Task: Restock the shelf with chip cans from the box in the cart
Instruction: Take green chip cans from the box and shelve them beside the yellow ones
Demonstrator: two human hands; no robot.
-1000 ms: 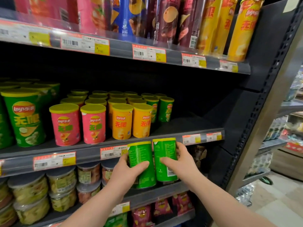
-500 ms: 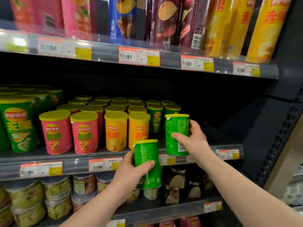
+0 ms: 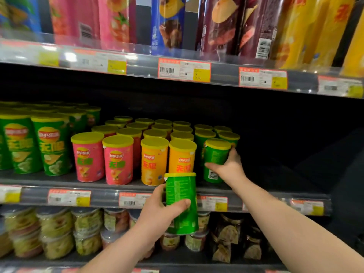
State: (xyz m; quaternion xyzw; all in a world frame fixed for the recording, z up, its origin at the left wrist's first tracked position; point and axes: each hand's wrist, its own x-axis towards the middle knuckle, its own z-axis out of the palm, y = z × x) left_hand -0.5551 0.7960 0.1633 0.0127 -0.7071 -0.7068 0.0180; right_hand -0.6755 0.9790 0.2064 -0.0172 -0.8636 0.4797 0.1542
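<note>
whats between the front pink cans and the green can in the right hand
In the head view, two front orange cans, with more rows behind them, stand between the pink cans and the green can that the right hand grips.

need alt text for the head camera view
A person's right hand grips a small green yellow-lidded chip can at the dark middle shelf, beside rows of orange cans and pink cans; the left hand holds a second green can lower down.

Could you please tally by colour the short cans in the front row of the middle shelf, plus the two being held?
Pink cans: 2
Orange cans: 2
Green cans, one in the left hand and one in the right hand: 2
Total: 6
</note>
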